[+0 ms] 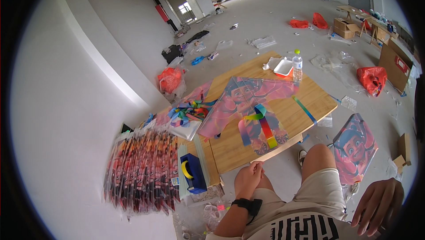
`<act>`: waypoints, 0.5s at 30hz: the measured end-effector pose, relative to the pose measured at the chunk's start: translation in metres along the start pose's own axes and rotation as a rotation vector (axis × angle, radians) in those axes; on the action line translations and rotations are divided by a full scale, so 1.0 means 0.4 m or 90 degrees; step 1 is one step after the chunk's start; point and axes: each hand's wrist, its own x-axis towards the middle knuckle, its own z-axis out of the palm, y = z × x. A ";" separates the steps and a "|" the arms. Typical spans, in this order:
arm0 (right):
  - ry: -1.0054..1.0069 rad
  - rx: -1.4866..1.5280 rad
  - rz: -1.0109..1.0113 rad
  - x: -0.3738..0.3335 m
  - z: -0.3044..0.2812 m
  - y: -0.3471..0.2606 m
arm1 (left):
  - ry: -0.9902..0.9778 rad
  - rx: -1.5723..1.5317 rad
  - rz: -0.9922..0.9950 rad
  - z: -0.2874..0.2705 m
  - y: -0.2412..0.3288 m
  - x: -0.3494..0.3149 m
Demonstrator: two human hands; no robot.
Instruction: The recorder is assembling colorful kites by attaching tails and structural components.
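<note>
A pink kite [245, 100] printed with a cartoon figure is spread over the wooden table [223, 156]. A rainbow ribbon [266, 127] loops up from its lower part. Over my left thigh, by the table's front edge, is my left hand [252, 177]; its fingers are curled together, and what they may hold is hidden. My right hand [378, 207] hangs at the lower right with fingers stretched downward, holding nothing visible. A printed cartoon panel [355, 149] stands near it, beyond my right knee. Another rainbow ribbon [304, 109] lies across the table's right end.
Left of the table are many-coloured ribbons [190, 112], a blue tape dispenser [195, 176] with yellow tape and a row of plastic-wrapped kites [141, 169]. A water bottle [297, 66] and white tray [283, 67] stand at the far end. Red bags [372, 79] and cartons [345, 28] litter the floor.
</note>
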 end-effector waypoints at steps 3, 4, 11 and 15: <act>0.004 0.002 0.005 0.001 -0.001 -0.002 | -0.001 -0.027 0.000 0.002 -0.009 0.004; 0.002 0.003 0.009 0.001 -0.002 -0.003 | -0.002 -0.016 0.001 0.001 0.001 0.001; -0.011 0.004 0.008 0.003 -0.005 0.000 | 0.004 -0.009 0.006 0.000 -0.001 0.004; -0.007 0.003 -0.002 0.004 -0.003 0.003 | 0.003 -0.034 0.013 0.003 -0.025 0.013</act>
